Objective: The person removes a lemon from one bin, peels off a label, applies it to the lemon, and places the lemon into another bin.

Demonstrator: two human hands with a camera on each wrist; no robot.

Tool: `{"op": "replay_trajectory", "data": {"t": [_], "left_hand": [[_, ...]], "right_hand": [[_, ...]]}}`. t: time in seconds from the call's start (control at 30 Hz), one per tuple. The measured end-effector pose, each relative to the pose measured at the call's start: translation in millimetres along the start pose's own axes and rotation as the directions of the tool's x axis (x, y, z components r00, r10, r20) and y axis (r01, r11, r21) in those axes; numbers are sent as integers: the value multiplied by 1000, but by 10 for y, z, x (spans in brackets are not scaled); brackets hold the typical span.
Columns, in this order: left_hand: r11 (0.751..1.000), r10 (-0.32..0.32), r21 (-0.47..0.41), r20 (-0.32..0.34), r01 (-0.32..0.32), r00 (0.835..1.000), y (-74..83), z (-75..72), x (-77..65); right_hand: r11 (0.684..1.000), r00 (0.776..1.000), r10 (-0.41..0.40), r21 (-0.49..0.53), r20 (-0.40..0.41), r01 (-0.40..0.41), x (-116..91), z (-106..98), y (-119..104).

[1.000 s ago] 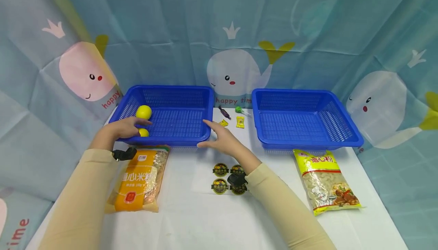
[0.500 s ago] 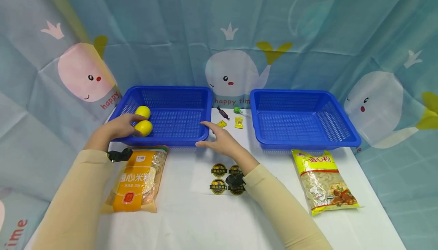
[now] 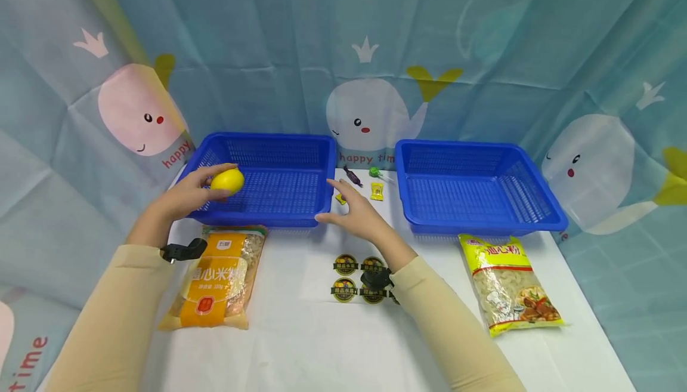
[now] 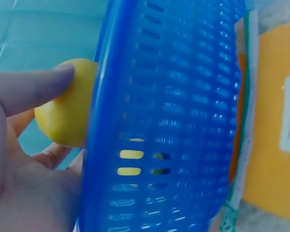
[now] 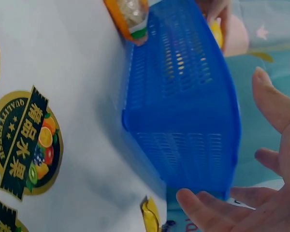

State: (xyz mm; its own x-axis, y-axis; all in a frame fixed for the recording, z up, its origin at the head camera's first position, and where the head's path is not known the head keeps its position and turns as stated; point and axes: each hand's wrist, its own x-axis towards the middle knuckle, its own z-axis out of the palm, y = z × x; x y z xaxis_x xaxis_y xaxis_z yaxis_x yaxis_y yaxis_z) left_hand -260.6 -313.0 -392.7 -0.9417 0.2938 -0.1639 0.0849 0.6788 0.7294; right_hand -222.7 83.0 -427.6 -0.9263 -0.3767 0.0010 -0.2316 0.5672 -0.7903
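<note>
In the head view my left hand [image 3: 185,194] pinches a yellow lemon [image 3: 228,182] between thumb and fingers, over the left end of the left blue basket [image 3: 268,221]. The left wrist view shows the thumb pressed on this lemon [image 4: 70,108], just past the basket rim [image 4: 94,111]. Yellow also shows through slots lower in the basket wall [image 4: 154,96]. My right hand [image 3: 356,213] is beside that basket's right end, thumb and fingers spread, holding nothing. In the right wrist view its fingertips are right at the basket's rim [image 5: 234,145].
Candies, among them a yellow wrapped one [image 3: 377,191] and a green lollipop [image 3: 374,172], lie between the baskets. A second blue basket [image 3: 485,228] stands right. An orange bag [image 3: 214,284] and a yellow pasta bag [image 3: 510,284] lie in front. Round stickers [image 3: 344,290] lie mid-table.
My left hand has taken hold of a lemon and raised it over the basket. The other lemon, visible before, is now hidden in the head view. My right hand has barely moved.
</note>
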Motion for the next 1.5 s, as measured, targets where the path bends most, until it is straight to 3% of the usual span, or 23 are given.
{"op": "replay_trajectory", "data": {"t": [0.13, 0.2, 0.37, 0.47, 0.63, 0.93, 1.2, 1.23, 1.3, 1.43, 1.5], "left_hand": [[995, 36, -93, -34, -39, 999, 76, 107, -45], [981, 75, -177, -47, -82, 996, 148, 203, -61], [900, 168, -397, -61, -178, 984, 402, 480, -93], [862, 201, -463, -58, -204, 978, 587, 645, -127], [838, 226, -501, -40, -215, 973, 853, 922, -198], [816, 252, -529, -38, -234, 967, 1142, 1444, -299], [750, 324, -589, -66, -299, 944, 1265, 1844, -360], [755, 318, -584, -74, -300, 945, 1280, 1879, -371], [786, 294, -539, -104, -302, 950, 1299, 1950, -388], [874, 246, -388, -166, -292, 955, 1322, 2106, -391], [892, 233, -350, -186, -286, 955, 1335, 2181, -379]], "right_hand": [[998, 1000, -9, 54, -21, 10, -46, -63, -17], [995, 999, -19, 92, -33, 22, -82, -86, -34], [984, 996, -44, 171, -83, 58, -194, -129, -84], [972, 992, -53, 220, -113, 77, -266, -149, -107], [951, 985, -89, 282, -145, 127, -383, -172, -131], [927, 979, -134, 331, -152, 178, -581, -147, -166], [921, 980, -125, 349, -155, 173, -758, -84, -88], [917, 981, -122, 361, -154, 170, -779, -79, -72], [904, 981, -115, 395, -154, 167, -814, -69, -25], [895, 984, -78, 425, -159, 140, -887, -70, 91], [895, 985, -63, 428, -163, 128, -924, -79, 146]]}}
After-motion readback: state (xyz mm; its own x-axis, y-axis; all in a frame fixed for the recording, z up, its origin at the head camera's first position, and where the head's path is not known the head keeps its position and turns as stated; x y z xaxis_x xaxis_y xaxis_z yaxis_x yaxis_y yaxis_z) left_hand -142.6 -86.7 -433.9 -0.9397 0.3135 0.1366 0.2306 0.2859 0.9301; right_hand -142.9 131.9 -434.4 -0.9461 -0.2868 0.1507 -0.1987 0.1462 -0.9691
